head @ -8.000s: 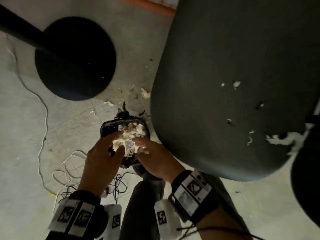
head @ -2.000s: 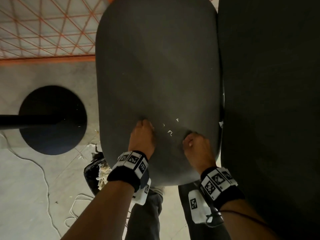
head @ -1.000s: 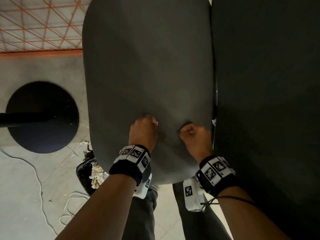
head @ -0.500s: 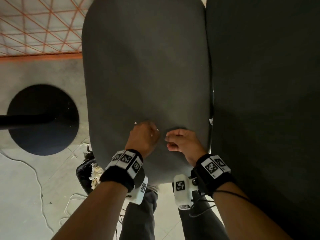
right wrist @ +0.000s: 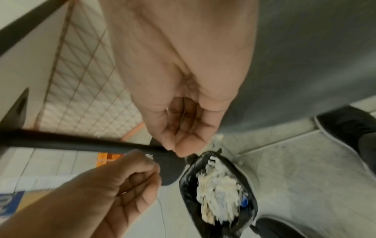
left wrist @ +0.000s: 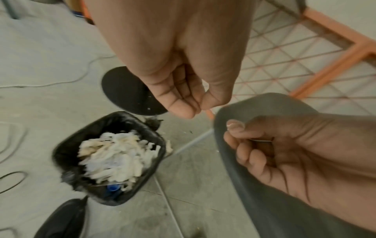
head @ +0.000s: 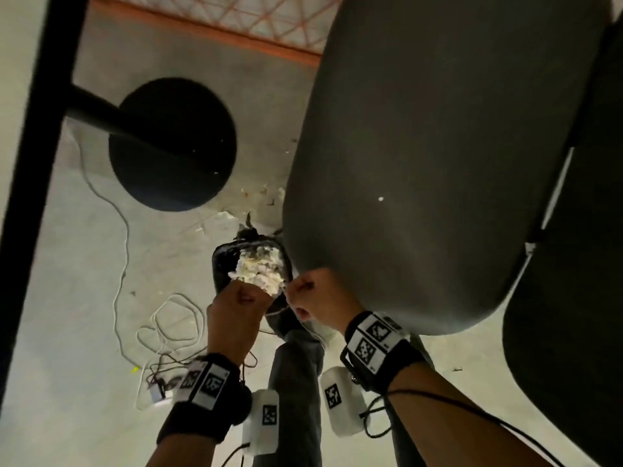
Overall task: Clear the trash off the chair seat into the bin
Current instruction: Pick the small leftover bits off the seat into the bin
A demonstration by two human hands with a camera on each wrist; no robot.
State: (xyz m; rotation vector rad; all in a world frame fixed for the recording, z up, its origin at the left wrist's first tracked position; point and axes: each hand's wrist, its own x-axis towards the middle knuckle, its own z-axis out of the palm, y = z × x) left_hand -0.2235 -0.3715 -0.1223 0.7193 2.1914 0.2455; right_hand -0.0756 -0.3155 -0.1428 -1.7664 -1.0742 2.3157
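The grey chair seat (head: pixel 438 163) fills the right of the head view, with one white speck (head: pixel 381 199) on it. Left of its front edge, on the floor, stands the bin (head: pixel 219 264), lined in black and heaped with white paper shreds (head: pixel 259 271). Both hands hover over the bin's near side with curled fingers. My left hand (head: pixel 246 296) pinches a small white scrap (right wrist: pixel 149 155) between thumb and forefinger. My right hand (head: pixel 300 291) is closed round a thin pale sliver (left wrist: pixel 262 140). A blue cap (left wrist: pixel 112 187) lies among the shreds.
A black round stand base (head: pixel 172 143) and its pole lie left of the chair. White cables (head: pixel 168 325) coil on the floor by my left wrist. Paper bits (head: pixel 222 217) litter the floor behind the bin. A second dark chair (head: pixel 573 298) stands at the right.
Both hands have left the chair seat and moved down and left to hover over the bin, still curled. The head view has swung toward the bin.
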